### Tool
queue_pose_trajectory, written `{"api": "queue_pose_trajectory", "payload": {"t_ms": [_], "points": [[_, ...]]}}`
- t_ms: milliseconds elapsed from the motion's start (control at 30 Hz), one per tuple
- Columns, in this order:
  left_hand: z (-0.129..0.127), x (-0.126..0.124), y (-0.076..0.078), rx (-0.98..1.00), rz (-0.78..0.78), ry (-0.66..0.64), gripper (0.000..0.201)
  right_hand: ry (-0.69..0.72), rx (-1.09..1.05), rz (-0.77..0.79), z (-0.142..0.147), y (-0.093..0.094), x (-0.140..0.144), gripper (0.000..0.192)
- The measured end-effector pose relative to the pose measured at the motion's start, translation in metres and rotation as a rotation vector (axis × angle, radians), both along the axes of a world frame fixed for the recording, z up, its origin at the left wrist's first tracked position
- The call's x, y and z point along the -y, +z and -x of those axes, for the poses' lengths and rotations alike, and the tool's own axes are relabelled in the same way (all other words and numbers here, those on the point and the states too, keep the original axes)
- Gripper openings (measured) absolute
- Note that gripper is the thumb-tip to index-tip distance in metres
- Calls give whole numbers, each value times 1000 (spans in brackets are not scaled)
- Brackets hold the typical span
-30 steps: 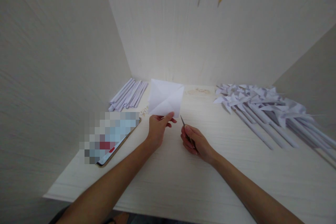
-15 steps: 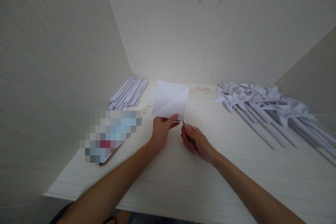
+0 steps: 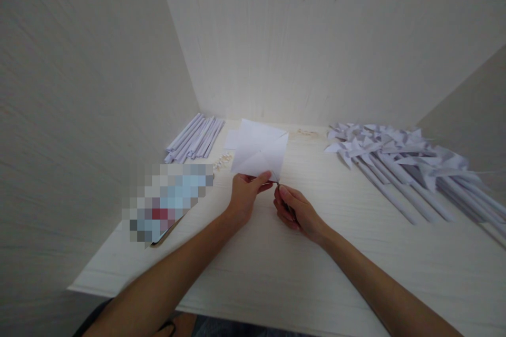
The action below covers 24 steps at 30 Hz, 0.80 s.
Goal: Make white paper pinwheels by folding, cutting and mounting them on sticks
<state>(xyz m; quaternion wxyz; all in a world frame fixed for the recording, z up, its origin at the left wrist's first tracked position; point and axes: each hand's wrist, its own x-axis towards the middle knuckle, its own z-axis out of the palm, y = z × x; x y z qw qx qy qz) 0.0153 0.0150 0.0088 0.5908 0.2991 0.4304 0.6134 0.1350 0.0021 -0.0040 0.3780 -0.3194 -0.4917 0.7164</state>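
Observation:
A square sheet of white paper [image 3: 261, 145] is held up by its near edge in my left hand [image 3: 245, 195], thumb on top and fingers beneath. Diagonal lines run from its corners toward a small mark at the middle, and the upper right corner looks slit. My right hand [image 3: 296, 208] is closed round dark-handled scissors [image 3: 290, 212]; their thin blades are at the sheet's near right corner, partly hidden by the paper and fingers.
Rolled paper sticks [image 3: 195, 139] lie at the back left, near small pale pieces [image 3: 222, 160] and another paper sheet [image 3: 231, 139]. A phone with a blurred screen [image 3: 177, 205] rests at left. Several paper pinwheels [image 3: 379, 150] are piled at right. Walls enclose the table [image 3: 253, 274].
The paper has shifted slightly to the right and tilted a little with my hands. The scissors stay at its near right corner. The whole view has moved slightly.

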Motion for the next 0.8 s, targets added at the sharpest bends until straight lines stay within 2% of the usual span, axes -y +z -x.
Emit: {"api": "queue_pose_trajectory", "payload": {"t_ms": [500, 800], "points": [[2, -1, 3, -71, -54, -15, 20, -12, 5, 18, 1, 0, -1, 39], [4, -2, 3, -147, -77, -78, 18, 1, 14, 1, 0, 2, 0, 40]]}}
